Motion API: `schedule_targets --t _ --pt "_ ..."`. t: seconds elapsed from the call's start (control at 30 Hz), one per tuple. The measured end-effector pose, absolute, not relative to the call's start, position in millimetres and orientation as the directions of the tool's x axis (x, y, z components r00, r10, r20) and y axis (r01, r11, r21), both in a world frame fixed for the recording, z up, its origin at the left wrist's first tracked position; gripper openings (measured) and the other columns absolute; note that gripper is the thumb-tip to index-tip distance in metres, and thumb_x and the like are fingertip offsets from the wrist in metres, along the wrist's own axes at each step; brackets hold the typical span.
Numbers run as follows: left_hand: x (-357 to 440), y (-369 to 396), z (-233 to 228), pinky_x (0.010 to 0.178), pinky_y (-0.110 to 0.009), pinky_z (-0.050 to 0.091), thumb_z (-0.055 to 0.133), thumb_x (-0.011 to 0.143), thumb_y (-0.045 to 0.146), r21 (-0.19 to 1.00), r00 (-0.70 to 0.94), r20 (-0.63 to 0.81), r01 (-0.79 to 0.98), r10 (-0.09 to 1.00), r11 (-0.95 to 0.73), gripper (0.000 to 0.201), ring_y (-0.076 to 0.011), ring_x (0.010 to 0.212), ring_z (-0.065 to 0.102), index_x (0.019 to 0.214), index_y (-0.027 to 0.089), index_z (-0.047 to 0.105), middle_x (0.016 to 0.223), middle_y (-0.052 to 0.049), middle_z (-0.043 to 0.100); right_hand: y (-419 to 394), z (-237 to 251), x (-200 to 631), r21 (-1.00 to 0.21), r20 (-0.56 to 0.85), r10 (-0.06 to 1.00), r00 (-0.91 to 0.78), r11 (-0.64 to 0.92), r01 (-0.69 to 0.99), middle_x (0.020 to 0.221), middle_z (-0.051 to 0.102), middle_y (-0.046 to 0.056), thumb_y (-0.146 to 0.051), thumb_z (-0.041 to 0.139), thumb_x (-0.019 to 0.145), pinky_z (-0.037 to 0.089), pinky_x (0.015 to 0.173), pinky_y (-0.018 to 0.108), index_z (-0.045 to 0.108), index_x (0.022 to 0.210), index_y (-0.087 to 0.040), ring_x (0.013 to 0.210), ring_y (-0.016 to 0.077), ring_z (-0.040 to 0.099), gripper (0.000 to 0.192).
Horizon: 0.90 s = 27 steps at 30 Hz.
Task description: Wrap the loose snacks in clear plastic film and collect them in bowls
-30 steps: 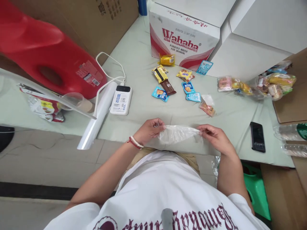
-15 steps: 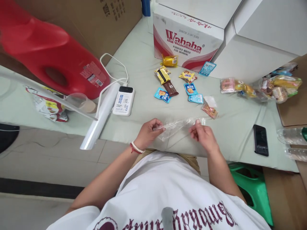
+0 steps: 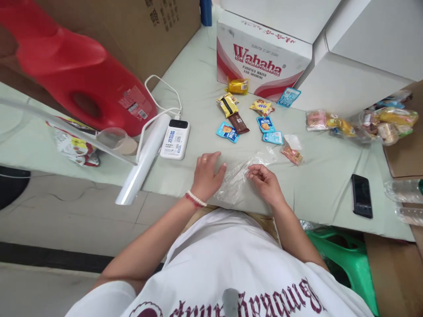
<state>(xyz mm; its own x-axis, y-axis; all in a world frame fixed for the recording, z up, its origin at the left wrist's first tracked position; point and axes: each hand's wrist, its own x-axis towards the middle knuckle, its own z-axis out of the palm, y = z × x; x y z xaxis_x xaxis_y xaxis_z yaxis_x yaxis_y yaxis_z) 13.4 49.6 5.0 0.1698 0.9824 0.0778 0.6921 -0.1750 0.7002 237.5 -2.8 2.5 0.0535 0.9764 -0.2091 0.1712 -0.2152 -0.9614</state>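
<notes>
the left hand (image 3: 206,175) lies flat and open, palm down, its fingertips pressing the near-left edge of the clear plastic bag (image 3: 238,178). the right hand (image 3: 264,182) pinches the bag's right side between thumb and curled fingers, closed on the film. the bag lies crumpled on the worktop (image 3: 317,176), at its near edge, just in front of the person.

to do this step well, i judge the left palm should pin the bag firmly while the right works the film apart with small rubbing moves, since thin plastic clings to itself and slides on the cloth.

beyond the bag sits a loose cluster of small snack packets (image 3: 251,119), with a pink-wrapped one (image 3: 291,154) nearest the bag's far-right corner. left of the bag lie a white power bank (image 3: 175,139) and a roll of clear film (image 3: 145,160); farther left is a red jug (image 3: 82,83). behind the snacks stands a wahaha box (image 3: 261,66). well right of the bag lies a black phone (image 3: 361,195).

compared with 1 second ago, the bag is no longer stretched in the air between both hands; it is down on the worktop, the left hand has opened flat, and the 2 hands are closer together.
</notes>
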Motion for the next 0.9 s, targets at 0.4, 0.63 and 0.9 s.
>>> schedule_targets --t 0.4,0.63,0.9 --pt "48.6 59.3 -1.1 0.086 -0.040 0.046 0.057 0.088 0.021 0.748 0.440 -0.040 0.608 0.897 -0.265 0.008 -0.0252 0.088 0.059 0.081 0.022 0.062 0.087 -0.007 0.065 -11.9 16.2 223.2 -0.912 -0.224 0.967 0.122 -0.252 0.322 0.087 0.068 0.003 -0.060 0.061 0.091 0.045 0.066 0.029 0.068 0.095 -0.023 0.073 0.0172 0.056 0.038" --pt "43.0 31.9 5.3 0.076 -0.032 0.045 0.051 0.094 0.033 0.942 0.303 -0.104 0.335 0.947 -0.004 0.012 -0.0179 0.077 0.059 0.086 0.024 0.051 0.081 0.000 0.065 5.2 -5.6 211.7 -0.930 -0.364 0.931 0.041 -0.365 0.037 0.062 0.050 -0.005 -0.067 0.076 0.074 0.028 0.051 0.026 0.064 0.084 -0.022 0.054 0.0104 0.036 0.047" --pt "28.7 41.2 1.3 0.051 -0.023 0.032 0.056 0.091 0.045 0.915 -0.034 -0.390 -0.125 0.920 0.384 0.024 -0.0098 0.050 0.038 0.101 0.026 0.045 0.070 0.009 0.047 -5.0 11.3 232.2 -0.935 -0.345 0.937 0.057 -0.338 -0.109 0.066 0.051 -0.005 -0.059 0.080 0.075 0.027 0.049 0.024 0.060 0.083 -0.023 0.053 0.0092 0.036 0.042"
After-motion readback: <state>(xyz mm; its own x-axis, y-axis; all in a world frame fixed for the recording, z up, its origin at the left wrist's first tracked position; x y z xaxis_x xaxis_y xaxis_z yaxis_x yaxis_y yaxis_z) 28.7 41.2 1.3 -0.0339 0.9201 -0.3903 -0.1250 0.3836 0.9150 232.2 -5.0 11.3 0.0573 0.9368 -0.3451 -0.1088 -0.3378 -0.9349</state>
